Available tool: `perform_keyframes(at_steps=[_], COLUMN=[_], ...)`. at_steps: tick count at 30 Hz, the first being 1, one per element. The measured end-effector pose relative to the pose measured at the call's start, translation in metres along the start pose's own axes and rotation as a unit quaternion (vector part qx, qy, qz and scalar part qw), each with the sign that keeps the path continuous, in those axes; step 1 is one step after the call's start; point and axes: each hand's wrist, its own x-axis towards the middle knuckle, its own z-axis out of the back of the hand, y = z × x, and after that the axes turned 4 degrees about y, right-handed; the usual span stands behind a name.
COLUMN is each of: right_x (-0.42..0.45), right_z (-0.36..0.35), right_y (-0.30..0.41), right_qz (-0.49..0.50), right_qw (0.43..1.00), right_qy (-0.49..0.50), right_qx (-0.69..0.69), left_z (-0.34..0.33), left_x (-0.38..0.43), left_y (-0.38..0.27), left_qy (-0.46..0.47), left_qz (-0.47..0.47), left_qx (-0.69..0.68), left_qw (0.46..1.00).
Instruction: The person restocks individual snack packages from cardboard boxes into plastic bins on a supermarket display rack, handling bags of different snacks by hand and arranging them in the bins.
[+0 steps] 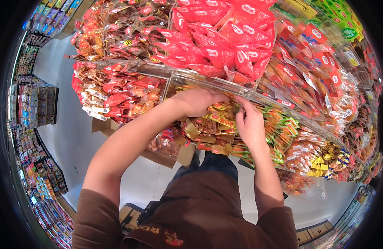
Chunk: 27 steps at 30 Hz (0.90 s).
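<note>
My left hand [199, 101] reaches into a clear plastic bin, its fingers bent down among yellow and gold snack packets [221, 119]. Close beside it, my right hand [250, 121] touches the same packets from the right, thumb and index finger apart. Whether either hand grips a packet cannot be told, as the fingertips are partly hidden. Left of the bin lie red and orange packets [126, 96]; to the right are green and orange ones [278, 130]. Large pink-red packets [222, 40] are heaped behind a clear plastic divider [210, 79].
An open cardboard box [163, 158] with a bag of packets stands below the display's front edge. A bag of snacks [297, 186] sits low at the right. Stocked shelves [32, 105] line the left side, across a pale floor [60, 93]. A wooden-fronted unit [129, 216] is at lower left.
</note>
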Motion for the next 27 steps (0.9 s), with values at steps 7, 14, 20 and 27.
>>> perform_keyframes(at_steps=[7,14,20,27], right_x=[-0.001,0.004,0.006,0.003], right_z=[-0.012,-0.022,-0.022,-0.006], right_y=[-0.006,-0.018,-0.011,0.0], right_qz=[0.008,0.005,-0.063,0.016], right_qw=[0.992,0.984,0.943,0.964], right_qy=[0.068,0.072,0.149,0.111], right_qx=[-0.104,-0.161,-0.292,-0.241], left_z=[-0.005,-0.007,-0.024,-0.045], left_x=[-0.01,-0.027,-0.029,0.012], left_y=[0.001,0.015,0.03,-0.003], left_qy=[-0.057,-0.122,-0.146,-0.197], left_qz=[-0.005,-0.007,0.036,0.046], left_qx=[0.227,0.268,0.34,0.324], left_qw=[0.972,0.956,0.928,0.924])
